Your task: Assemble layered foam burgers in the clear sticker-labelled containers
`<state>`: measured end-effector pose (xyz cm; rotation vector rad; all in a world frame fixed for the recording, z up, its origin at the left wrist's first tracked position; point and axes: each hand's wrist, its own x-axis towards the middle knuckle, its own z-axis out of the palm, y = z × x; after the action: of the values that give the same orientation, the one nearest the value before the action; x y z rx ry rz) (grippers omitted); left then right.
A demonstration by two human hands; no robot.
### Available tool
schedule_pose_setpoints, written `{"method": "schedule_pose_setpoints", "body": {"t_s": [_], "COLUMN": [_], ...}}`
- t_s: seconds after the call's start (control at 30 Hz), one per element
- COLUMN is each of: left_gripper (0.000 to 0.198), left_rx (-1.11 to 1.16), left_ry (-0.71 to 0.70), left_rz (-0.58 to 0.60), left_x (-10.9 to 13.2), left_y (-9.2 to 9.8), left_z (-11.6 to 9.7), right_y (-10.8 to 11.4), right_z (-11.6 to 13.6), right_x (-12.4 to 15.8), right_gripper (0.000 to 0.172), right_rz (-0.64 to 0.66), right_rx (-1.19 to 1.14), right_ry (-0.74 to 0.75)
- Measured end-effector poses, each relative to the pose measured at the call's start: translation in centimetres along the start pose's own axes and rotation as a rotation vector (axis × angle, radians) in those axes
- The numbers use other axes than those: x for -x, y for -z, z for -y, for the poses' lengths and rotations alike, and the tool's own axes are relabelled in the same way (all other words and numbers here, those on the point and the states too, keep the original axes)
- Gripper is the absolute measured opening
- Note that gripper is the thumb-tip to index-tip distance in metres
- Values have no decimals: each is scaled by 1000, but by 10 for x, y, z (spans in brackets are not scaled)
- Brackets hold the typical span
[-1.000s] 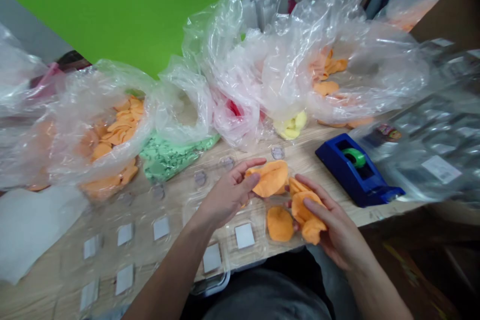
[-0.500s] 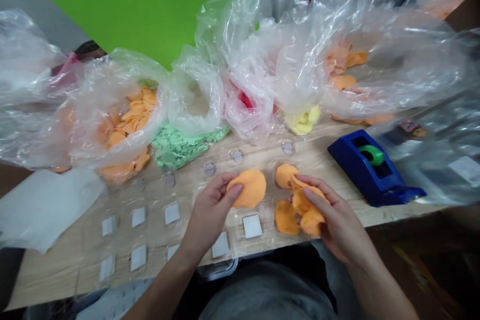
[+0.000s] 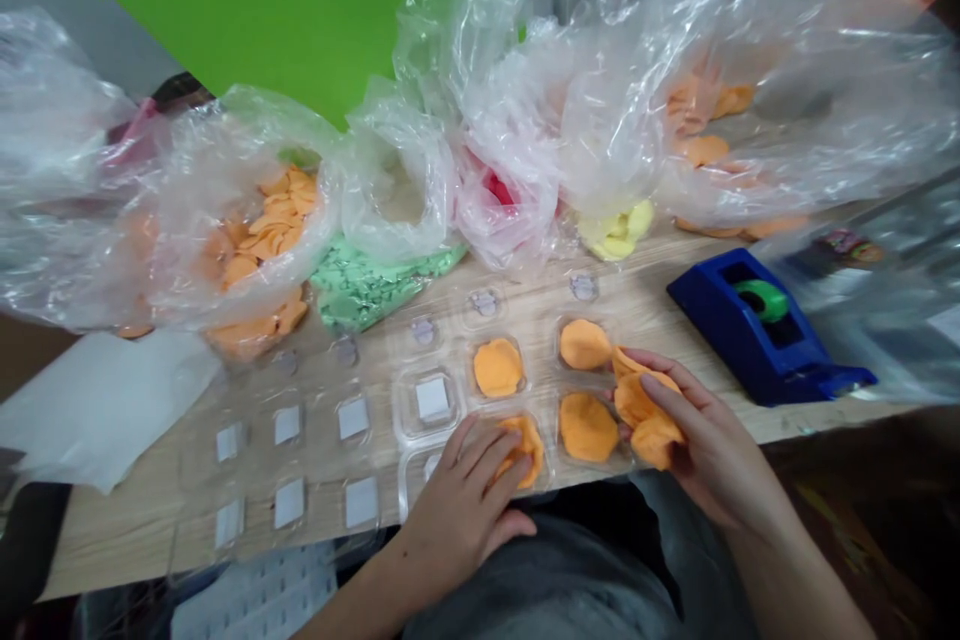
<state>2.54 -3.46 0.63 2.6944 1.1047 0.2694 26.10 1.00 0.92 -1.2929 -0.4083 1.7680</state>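
Orange discs (image 3: 585, 344) fill the right end of a clear tray, left hand pressing one down

Orange discs lie in four cells at the right end of a clear plastic blister tray (image 3: 386, 445). Three are uncovered, while the fourth disc (image 3: 529, 450) sits near the tray's front side, mostly under the left hand (image 3: 469, 510). That hand's fingers are spread and lie flat over the disc, pressing on it rather than gripping it.

Just to the right, the right hand (image 3: 712, 430) is closed around a loose bunch of overlapping orange discs (image 3: 649, 415), its fingers curled over the top. The bunch is held beside the two rightmost filled cells. The orange stops there: cells farther left each hold a white square pad (image 3: 356, 418), with no disc on them, so the filled part of the tray is small beside the part still showing white.

The tray lies along the near edge of the light wood tabletop (image 3: 127, 540). Past its far side stands a row of clear plastic bags: one of orange discs (image 3: 259, 230) toward the left, another of orange discs (image 3: 705, 150) toward the right, and between them pale green pieces (image 3: 367, 290) and yellow pieces (image 3: 615, 230). A blue tape dispenser (image 3: 757, 340) with a green tape roll (image 3: 765, 300) stands right of the tray. A white sheet (image 3: 97, 410) lies near the left side.
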Motion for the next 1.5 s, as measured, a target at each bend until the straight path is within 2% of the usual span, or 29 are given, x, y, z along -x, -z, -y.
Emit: {"method": "schedule_pose_setpoints", "body": {"t_s": [0.13,0.27,0.37,0.43,0.53,0.6,0.7,0.77,0.83,0.9,1.0,1.03,1.1,1.17,1.23,1.37,1.43,1.5], "left_gripper": [37,26,25,26,24,25,14,8,10,11,15,15,18,29,37,24,18,18], "left_rx": [-9,130,365,525,688,773,876,968,1105,1231,1322,1354,1454,1615,1786,1969,1982,1983], "left_ry": [-26,69,255,435,661,736,721,715,761,826,865,863,851,845,828,784,797,830], "left_rz": [-6,-66,-160,-239,-363,-333,-250,-270,-283,-228,-130,-132,-212,-312,-365,-359,-361,-362], "left_x": [6,-4,-18,-28,-41,-47,-52,-51,-48,-45,-43,-43,-43,-43,-42,-40,-39,-37], "left_y": [-6,-4,10,22,36,45,55,60,63,63,59,58,57,58,61,61,60,59], "left_z": [-3,-1,-2,-4,-6,-4,3,10,17,22,24,24,24,25,25,24,23,25], "right_y": [-4,-19,-34,-43,-53,-59,-65,-67,-68,-67,-67,-67,-69,-70,-71,-72,-73,-74], "right_z": [0,1,0,0,-1,-1,0,-1,-2,-5,-9,-11,-12,-11,-8,-2,-2,-4], "right_x": [1,4,6,8,13,16,19,19,18,17,18,18,17,14,11,10,10,8], "right_gripper": [31,35,44,48,50,62,70,62,54,52,57,59,59,50,38,30,31,32], "right_rz": [47,175,291,326,378,418,448,470,479,450,411,417,427,383,333,408,395,340], "right_rx": [-64,-290,-393,-386,-234,-45,174,211,231,311,558,636,714,662,531,344,354,384], "right_ry": [-13,-116,-239,-231,-153,-124,-99,-89,-52,34,234,298,373,354,264,26,19,90]}}
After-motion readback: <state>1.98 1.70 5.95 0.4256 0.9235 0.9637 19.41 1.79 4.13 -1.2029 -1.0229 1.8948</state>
